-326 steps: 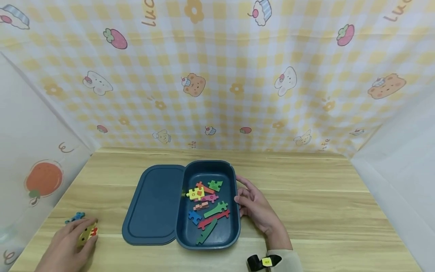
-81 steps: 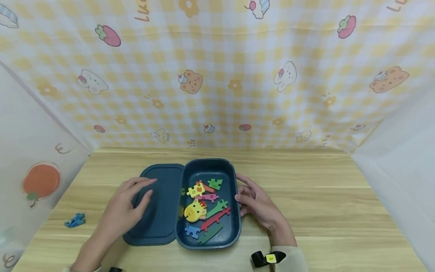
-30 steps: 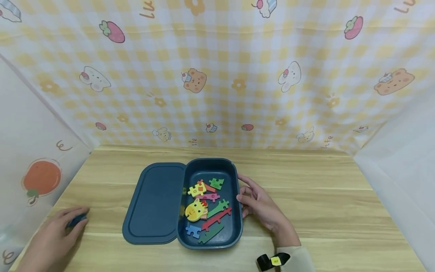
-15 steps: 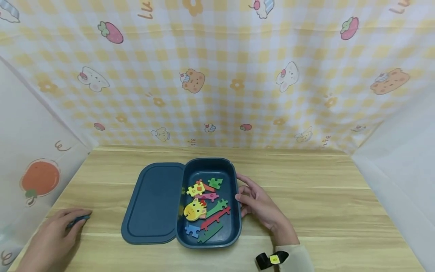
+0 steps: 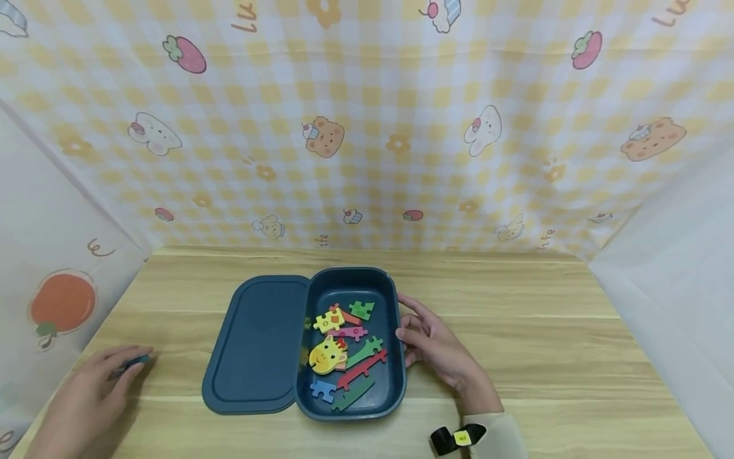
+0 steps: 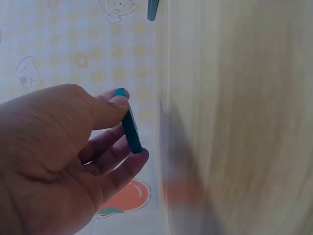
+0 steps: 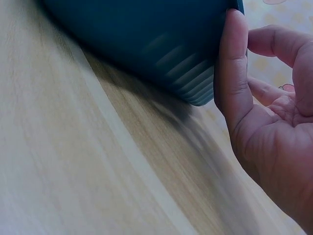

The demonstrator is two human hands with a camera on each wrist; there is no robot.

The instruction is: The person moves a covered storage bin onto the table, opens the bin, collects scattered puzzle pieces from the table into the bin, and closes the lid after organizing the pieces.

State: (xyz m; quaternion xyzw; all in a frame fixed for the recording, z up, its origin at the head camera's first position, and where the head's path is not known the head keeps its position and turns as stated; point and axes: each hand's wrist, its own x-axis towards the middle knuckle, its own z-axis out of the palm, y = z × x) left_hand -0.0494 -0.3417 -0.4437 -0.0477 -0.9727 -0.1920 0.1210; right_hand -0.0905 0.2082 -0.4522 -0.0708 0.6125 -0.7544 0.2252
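Observation:
My left hand (image 5: 94, 395) is low at the table's left side, pinching a small blue-teal puzzle piece (image 6: 130, 128) between thumb and fingers. The left wrist view shows the piece edge-on. My right hand (image 5: 436, 350) holds the right side of a dark blue box (image 5: 381, 408), its thumb at the rim and fingers against the outer wall. Inside the box lie several colourful puzzle pieces. Among them are a yellow giraffe head (image 5: 327, 355), a yellow piece (image 5: 328, 320), a long red piece (image 5: 362, 370), green pieces and a blue piece (image 5: 323, 391).
A dark blue lid (image 5: 255, 350) lies flat against the box's left side. The wooden table (image 5: 516, 319) meets a yellow checked cloth (image 5: 395, 178) at the back. White sheets stand along both sides.
The giraffe head went from the left hand into the box. Afterwards the left hand returned leftward and gripped the blue piece from the table. The right hand has stayed at the box.

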